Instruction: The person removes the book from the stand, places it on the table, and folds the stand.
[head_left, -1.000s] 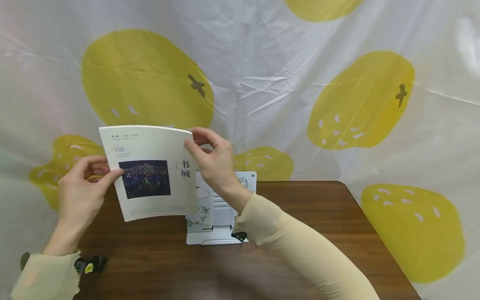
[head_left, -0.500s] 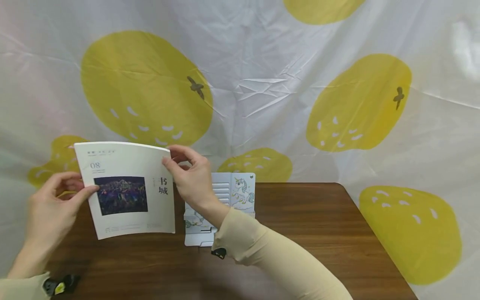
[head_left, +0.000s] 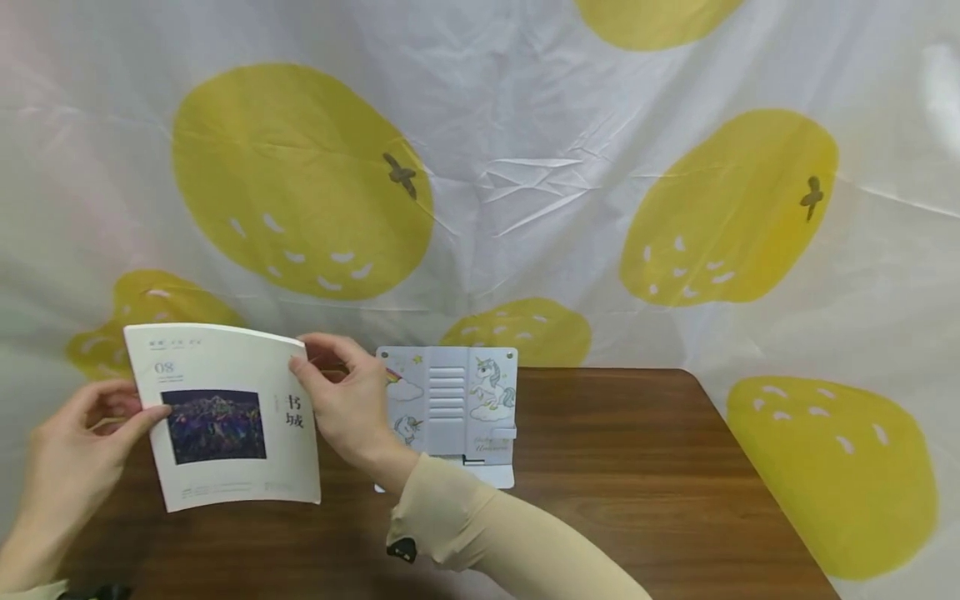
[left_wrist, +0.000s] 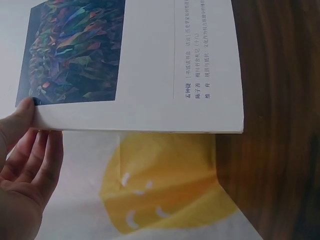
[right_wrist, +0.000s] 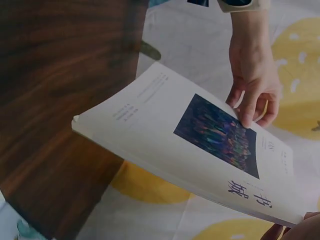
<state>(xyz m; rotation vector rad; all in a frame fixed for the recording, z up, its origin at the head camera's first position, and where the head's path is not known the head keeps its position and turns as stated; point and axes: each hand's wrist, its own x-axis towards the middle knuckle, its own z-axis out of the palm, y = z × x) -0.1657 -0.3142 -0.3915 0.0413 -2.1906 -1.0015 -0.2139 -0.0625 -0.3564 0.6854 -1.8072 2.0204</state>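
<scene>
A thin white magazine (head_left: 225, 492) with a dark colourful picture on its cover is held up, slightly bowed, over the left part of the table. My left hand (head_left: 78, 458) pinches its left edge, thumb on the cover and the other fingers behind. At the upper right corner my right hand (head_left: 352, 400) grips it between thumb and fingers. In the left wrist view the left thumb presses the cover beside the picture (left_wrist: 75, 55). Only a bit of the right hand (right_wrist: 305, 230) shows in the right wrist view, at the magazine's corner.
Behind the right hand, a white book stand (head_left: 491, 392) with unicorn drawings stands upright on the dark wooden table (head_left: 615, 483). The right forearm covers part of its base. A white cloth (head_left: 517, 233) with yellow fruit prints hangs behind the table.
Both hands have carried the magazine left and downward, away from the front of the book stand. More of the stand now shows. Both hands keep their hold.
</scene>
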